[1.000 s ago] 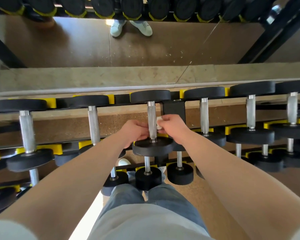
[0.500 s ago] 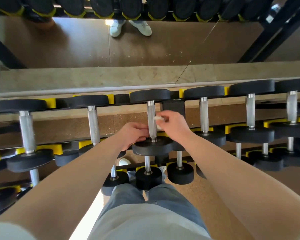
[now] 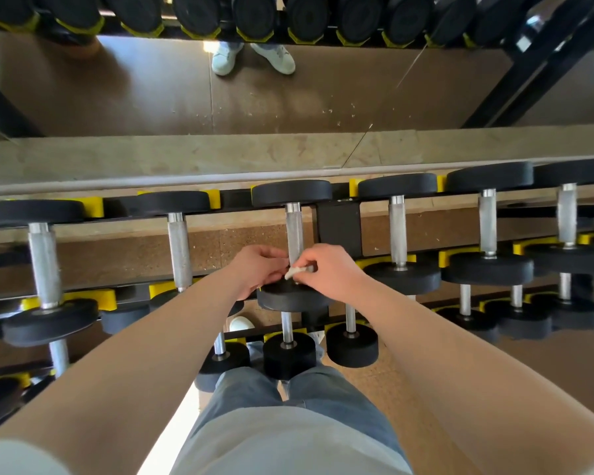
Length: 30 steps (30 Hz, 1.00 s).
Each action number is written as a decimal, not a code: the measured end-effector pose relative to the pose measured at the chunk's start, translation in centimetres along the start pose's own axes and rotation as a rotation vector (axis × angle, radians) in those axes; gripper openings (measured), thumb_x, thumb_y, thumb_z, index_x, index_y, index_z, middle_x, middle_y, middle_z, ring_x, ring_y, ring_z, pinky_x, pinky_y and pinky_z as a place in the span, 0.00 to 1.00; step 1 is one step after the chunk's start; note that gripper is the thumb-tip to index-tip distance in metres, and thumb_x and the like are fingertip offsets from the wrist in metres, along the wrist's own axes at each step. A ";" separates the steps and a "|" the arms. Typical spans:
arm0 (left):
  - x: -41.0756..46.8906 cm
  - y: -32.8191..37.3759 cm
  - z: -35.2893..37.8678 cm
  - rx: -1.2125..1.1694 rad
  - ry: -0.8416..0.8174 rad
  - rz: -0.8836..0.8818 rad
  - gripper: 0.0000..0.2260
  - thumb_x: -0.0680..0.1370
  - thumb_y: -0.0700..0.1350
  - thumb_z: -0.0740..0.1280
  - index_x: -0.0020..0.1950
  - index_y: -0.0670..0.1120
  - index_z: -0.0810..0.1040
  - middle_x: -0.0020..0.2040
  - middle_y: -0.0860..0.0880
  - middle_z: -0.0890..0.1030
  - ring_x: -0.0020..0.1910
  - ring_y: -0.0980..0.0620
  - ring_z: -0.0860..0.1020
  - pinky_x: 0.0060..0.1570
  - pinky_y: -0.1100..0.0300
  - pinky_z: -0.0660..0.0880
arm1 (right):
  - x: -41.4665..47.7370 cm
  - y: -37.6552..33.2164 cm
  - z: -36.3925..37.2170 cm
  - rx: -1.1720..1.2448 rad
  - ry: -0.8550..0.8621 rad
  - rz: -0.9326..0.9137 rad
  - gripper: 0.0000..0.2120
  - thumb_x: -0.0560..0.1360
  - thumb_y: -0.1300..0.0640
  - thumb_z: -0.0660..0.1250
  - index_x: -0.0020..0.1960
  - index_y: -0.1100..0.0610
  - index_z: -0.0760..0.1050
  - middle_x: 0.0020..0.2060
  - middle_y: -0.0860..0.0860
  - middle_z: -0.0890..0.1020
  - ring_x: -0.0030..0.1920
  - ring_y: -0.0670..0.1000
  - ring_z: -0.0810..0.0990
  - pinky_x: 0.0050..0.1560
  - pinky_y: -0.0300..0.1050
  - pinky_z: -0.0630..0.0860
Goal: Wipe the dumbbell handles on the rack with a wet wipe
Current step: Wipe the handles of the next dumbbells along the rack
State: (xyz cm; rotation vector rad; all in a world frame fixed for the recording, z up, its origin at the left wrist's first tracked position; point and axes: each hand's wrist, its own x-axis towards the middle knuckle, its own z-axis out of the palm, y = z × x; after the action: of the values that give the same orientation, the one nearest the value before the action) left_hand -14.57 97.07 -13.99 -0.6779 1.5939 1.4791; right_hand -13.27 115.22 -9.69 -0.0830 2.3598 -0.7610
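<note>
Dumbbell handle (image 3: pixel 295 234), knurled steel, centre of the upper tier of the rack (image 3: pixel 338 231), runs away from the camera between its two black round heads: far head (image 3: pixel 291 193) by the mirror base, near head (image 3: pixel 294 298) just under the hands. Wet wipe (image 3: pixel 297 270), small white scrunched strip, sits at the near end of that handle, just above the near head, touching the handle's right side. Right hand (image 3: pixel 333 272) pinches the wipe between thumb and curled fingers, the white end poking out to the left. Left hand (image 3: pixel 258 272) is curled, fingertips up against the handle's left side right by the wipe; cannot tell whether it grips the handle, holds the wipe's end or only touches. Both forearms reach in from the bottom corners.

Neighbour dumbbells sit parallel on both sides, one to the left (image 3: pixel 179 252), one to the right (image 3: pixel 398 234), heads in yellow cradles (image 3: pixel 93 206). Smaller dumbbells on a lower tier, one at (image 3: pixel 288 351). Blue jeans (image 3: pixel 288 406) and a light shirt hem below. Mirror (image 3: pixel 288 97) behind the rack reflects brown floor and pale sneakers (image 3: pixel 252 58)
</note>
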 end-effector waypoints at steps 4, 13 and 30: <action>0.2 0.0 -0.7 -0.194 0.126 0.013 0.08 0.83 0.39 0.66 0.61 0.44 0.79 0.47 0.43 0.84 0.44 0.50 0.82 0.52 0.54 0.81 | 1.5 -0.8 -0.9 0.201 0.298 0.061 0.15 0.80 0.52 0.70 0.66 0.50 0.79 0.59 0.45 0.80 0.54 0.41 0.77 0.48 0.29 0.69; -0.2 0.8 -1.8 -0.136 0.224 0.026 0.22 0.78 0.29 0.68 0.69 0.48 0.77 0.63 0.48 0.77 0.57 0.47 0.82 0.52 0.53 0.84 | 0.3 -0.6 0.7 -0.117 0.007 -0.066 0.17 0.81 0.54 0.68 0.69 0.48 0.79 0.60 0.50 0.79 0.55 0.47 0.78 0.62 0.47 0.79; -0.5 0.0 -2.7 -0.069 0.206 0.031 0.11 0.80 0.37 0.70 0.59 0.49 0.82 0.56 0.48 0.82 0.53 0.49 0.83 0.49 0.57 0.84 | 0.2 -1.7 0.0 -0.044 0.142 -0.077 0.22 0.81 0.59 0.67 0.73 0.50 0.72 0.68 0.52 0.76 0.63 0.52 0.77 0.64 0.47 0.78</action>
State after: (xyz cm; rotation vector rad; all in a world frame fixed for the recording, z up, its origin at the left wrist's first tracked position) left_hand -14.91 94.33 -13.65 -0.8724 1.7202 1.5333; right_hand -13.66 113.76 -8.89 -0.1437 2.5211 -0.7746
